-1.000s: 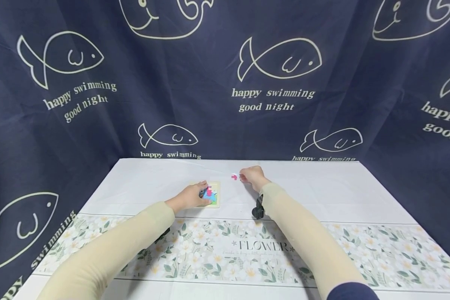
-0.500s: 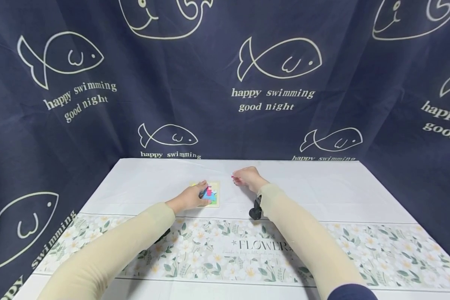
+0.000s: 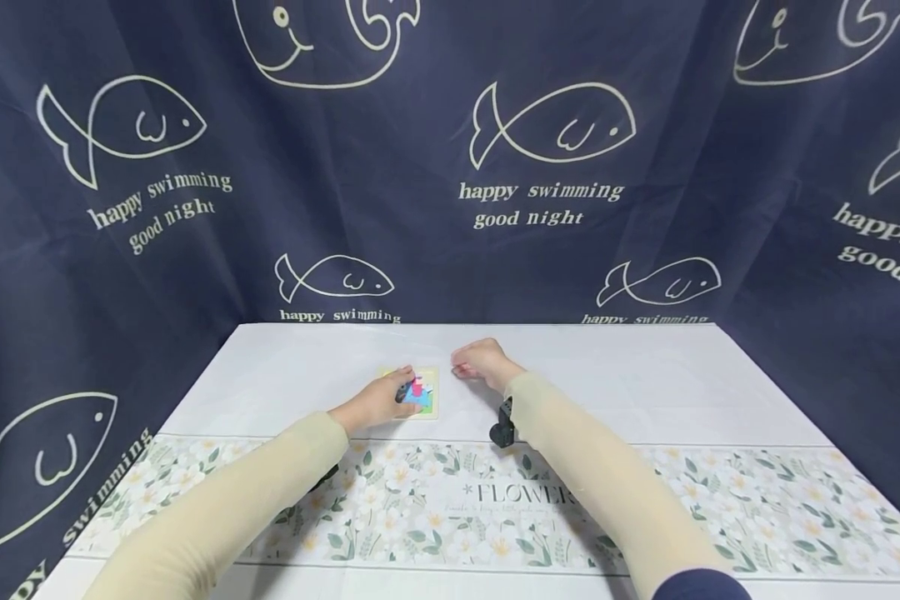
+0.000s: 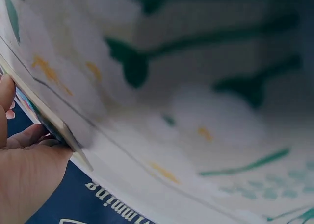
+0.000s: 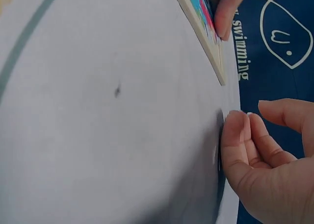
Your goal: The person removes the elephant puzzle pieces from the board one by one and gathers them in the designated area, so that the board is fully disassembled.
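My left hand (image 3: 378,398) lies over the left part of a small puzzle board (image 3: 432,408), which has a pale rim and a bright picture in blue, pink and green. In the right wrist view, a left fingertip (image 5: 224,30) rests on the face of that puzzle board (image 5: 216,62). My right hand (image 3: 483,360) is low over the white cloth, just right of the board. Its fingers (image 5: 265,136) bend inward close together, apart from the board; I cannot tell what is between them. No loose piece shows beside the right hand.
A white tablecloth (image 3: 607,383) with a floral band (image 3: 405,500) covers the table. Behind its far edge hangs a dark blue curtain (image 3: 435,167) with fish drawings. A black wrist camera (image 3: 502,425) hangs under the right wrist.
My right hand has moved left, toward the board. The pink and white loose piece seen beside its fingertips a second ago is no longer visible. The left hand has stayed on the board.
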Motion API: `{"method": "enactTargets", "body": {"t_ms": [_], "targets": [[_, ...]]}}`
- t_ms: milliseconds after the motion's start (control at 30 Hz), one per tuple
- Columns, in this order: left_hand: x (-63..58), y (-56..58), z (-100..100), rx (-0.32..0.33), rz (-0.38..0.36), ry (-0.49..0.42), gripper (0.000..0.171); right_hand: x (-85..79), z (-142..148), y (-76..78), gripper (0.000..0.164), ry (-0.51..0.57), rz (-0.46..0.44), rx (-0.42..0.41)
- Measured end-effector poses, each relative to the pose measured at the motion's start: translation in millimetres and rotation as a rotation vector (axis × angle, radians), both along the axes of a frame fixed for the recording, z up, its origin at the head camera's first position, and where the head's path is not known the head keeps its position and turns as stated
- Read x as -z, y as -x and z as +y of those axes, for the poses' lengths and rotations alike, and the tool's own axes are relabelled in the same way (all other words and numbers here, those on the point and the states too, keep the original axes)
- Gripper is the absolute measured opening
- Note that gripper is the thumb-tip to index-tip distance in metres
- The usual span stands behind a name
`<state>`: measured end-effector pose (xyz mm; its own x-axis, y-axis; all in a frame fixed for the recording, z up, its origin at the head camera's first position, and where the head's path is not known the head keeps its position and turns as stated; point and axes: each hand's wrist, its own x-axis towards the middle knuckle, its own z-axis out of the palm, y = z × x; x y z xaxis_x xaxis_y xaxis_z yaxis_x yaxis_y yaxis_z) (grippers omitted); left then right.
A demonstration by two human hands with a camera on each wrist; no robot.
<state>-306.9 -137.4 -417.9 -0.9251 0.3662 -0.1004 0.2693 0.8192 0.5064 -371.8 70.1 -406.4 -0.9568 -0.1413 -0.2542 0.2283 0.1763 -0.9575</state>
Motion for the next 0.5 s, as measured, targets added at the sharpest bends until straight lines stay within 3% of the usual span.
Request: {"method": "enactTargets", "body": {"t_ms": [300, 500], "targets": [[-2.8, -2.1, 3, -0.009, 0.024, 0.030, 0.073, 3.0, -11, -4.7, 0.024, -0.005, 0.004, -0.059], [-3.3, -1.9, 3, 0.004, 0.043, 0.063, 0.074, 4.0, -19, -9.4, 0.023, -0.003, 0.010, -0.147]]}}
